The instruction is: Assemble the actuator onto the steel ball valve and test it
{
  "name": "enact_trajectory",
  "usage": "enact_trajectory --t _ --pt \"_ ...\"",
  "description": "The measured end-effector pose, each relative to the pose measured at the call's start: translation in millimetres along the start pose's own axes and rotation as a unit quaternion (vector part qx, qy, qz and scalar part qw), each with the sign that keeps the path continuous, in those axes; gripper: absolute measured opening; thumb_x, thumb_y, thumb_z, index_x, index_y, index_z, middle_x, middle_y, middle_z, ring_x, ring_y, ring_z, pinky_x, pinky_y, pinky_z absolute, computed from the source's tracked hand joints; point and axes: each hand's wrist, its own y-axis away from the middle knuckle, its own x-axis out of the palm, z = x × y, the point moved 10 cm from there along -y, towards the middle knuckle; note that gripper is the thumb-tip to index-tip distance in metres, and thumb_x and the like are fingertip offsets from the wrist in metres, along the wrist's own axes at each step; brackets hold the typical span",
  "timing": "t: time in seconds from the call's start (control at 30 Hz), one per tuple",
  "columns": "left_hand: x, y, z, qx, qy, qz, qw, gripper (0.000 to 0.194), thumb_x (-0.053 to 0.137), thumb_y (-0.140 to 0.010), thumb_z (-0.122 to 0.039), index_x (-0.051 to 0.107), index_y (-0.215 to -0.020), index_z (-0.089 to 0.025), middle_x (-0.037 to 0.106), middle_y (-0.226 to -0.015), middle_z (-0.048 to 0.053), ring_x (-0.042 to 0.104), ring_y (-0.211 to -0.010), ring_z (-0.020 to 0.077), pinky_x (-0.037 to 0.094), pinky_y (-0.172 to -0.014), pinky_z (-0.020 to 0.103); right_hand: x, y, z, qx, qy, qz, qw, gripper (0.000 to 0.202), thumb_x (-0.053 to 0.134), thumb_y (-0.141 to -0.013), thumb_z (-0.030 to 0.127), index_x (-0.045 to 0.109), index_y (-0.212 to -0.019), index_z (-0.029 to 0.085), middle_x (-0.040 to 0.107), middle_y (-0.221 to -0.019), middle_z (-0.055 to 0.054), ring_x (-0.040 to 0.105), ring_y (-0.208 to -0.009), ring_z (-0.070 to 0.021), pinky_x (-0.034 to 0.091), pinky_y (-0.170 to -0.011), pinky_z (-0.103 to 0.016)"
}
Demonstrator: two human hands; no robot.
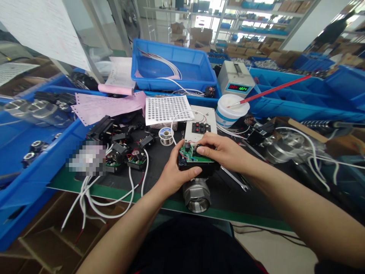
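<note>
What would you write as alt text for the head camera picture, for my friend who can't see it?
A person's left hand holds a black housing with an exposed green circuit board, above a metal fitting; the right hand is at a small black part on the board. Beyond are a wire spool, a white tub and a blue bin.

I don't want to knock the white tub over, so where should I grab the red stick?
Probably around the middle of the red stick, coming from the right with your right hand. It slants up and rightward from the white tub, so its long upper part juts clear while its lower end sits at the tub.
</note>
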Motion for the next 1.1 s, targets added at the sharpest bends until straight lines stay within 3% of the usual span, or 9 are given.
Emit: enact_trajectory --t 0.17,0.27,0.37,0.47,0.53,0.63,0.73,0.93,1.1 --pt "0.3 1.4 -1.8 0.004 0.003 0.006 1.0 0.089 0.075 -0.06 -0.037 0.028 -0.133 -0.017 0.046 -0.129 0.011 0.043 -0.118 0.0278 0.03 -0.103 0.041 -1.3 2.1 2.7 -0.005 0.014 0.01 1.0 0.02 0.048 -0.085 0.032 0.06 -0.083 0.016 0.052 -0.077 -0.002 0.051 -0.075 -0.0165 0.039 -0.069 -0.03" --pt "4.9 3.6 -3.1 0.007 0.023 0.023 0.999 0.089 0.075 -0.06 -0.036 0.027 -0.133 -0.017 0.046 -0.129 0.011 0.044 -0.118 0.0277 0.03 -0.103 0.041 -9.5 18.3 -3.1 0.017 0.015 -0.065 0.998 0.021 0.052 -0.084 0.035 0.056 -0.096 0.019 0.054 -0.086 -0.004 0.051 -0.081 -0.0184 0.041 -0.074 -0.033" --pt "8.5 7.2 -3.0 0.008 0.05 0.034 0.998 0.091 0.075 -0.06 -0.037 0.024 -0.133 -0.018 0.045 -0.13 0.012 0.043 -0.119 0.0283 0.03 -0.103 0.042 -11.4 44.8 -18.0 0.032 -0.102 -0.174 0.979 0.056 0.06 -0.077 0.046 0.037 -0.124 0.025 0.047 -0.118 -0.008 0.044 -0.109 -0.0235 0.038 -0.091 -0.04" --pt "7.4 9.9 -6.7 0.009 0.027 0.059 0.998 0.09 0.071 -0.063 -0.042 0.02 -0.134 -0.02 0.04 -0.134 0.012 0.04 -0.122 0.029 0.03 -0.104 0.043 17.8 55.4 -33.6 0.041 -0.277 -0.159 0.947 0.084 0.068 -0.069 0.05 0.021 -0.134 0.028 0.03 -0.138 -0.009 0.03 -0.126 -0.0251 0.027 -0.103 -0.043" --pt "1.1 9.5 -18.1 0.024 -0.075 0.076 0.994 0.085 0.067 -0.067 -0.048 0.022 -0.134 -0.021 0.032 -0.138 0.011 0.031 -0.127 0.0293 0.025 -0.105 0.044 32.0 54.8 -38.8 0.046 -0.333 -0.154 0.929 0.087 0.071 -0.068 0.045 0.019 -0.134 0.026 0.032 -0.136 -0.011 0.033 -0.125 -0.025 0.026 -0.105 -0.044" --pt "-16.0 2.6 -53.8 0.081 -0.299 0.042 0.95 0.063 0.058 -0.072 -0.053 0.041 -0.125 -0.024 0.031 -0.133 0.009 0.025 -0.128 0.0281 0.019 -0.107 0.045 34.2 51.3 -42.1 0.045 -0.349 -0.188 0.917 0.087 0.072 -0.068 0.041 0.018 -0.134 0.024 0.035 -0.133 -0.013 0.036 -0.123 -0.0249 0.027 -0.104 -0.044" --pt "-10.0 -8.7 -83.8 0.113 -0.433 0.053 0.893 0.035 0.055 -0.076 -0.048 0.058 -0.102 -0.025 0.046 -0.108 0.005 0.041 -0.111 0.0238 0.029 -0.1 0.042 33.2 49.5 -43.1 0.049 -0.348 -0.199 0.915 0.089 0.072 -0.067 0.04 0.017 -0.134 0.022 0.033 -0.134 -0.013 0.035 -0.124 -0.0254 0.026 -0.105 -0.044" --pt "31.9 -24.5 -85.2 0.086 -0.502 0.18 0.842 0.03 0.06 -0.073 -0.043 0.064 -0.09 -0.019 0.049 -0.086 0.003 0.049 -0.088 0.0208 0.038 -0.082 0.036 34.8 54.7 -43.3 0.07 -0.317 -0.183 0.928 0.093 0.073 -0.065 0.037 0.015 -0.135 0.02 0.033 -0.133 -0.014 0.037 -0.122 -0.0254 0.026 -0.105 -0.045" --pt "41.2 -24.6 -81.6 0.071 -0.523 0.198 0.826 0.022 0.058 -0.076 -0.038 0.064 -0.083 -0.018 0.046 -0.081 0.002 0.049 -0.081 0.0188 0.038 -0.076 0.033 32.7 55.8 -46.2 0.076 -0.288 -0.179 0.938 0.092 0.074 -0.063 0.04 0.02 -0.134 0.019 0.036 -0.132 -0.013 0.039 -0.12 -0.0268 0.028 -0.103 -0.045"
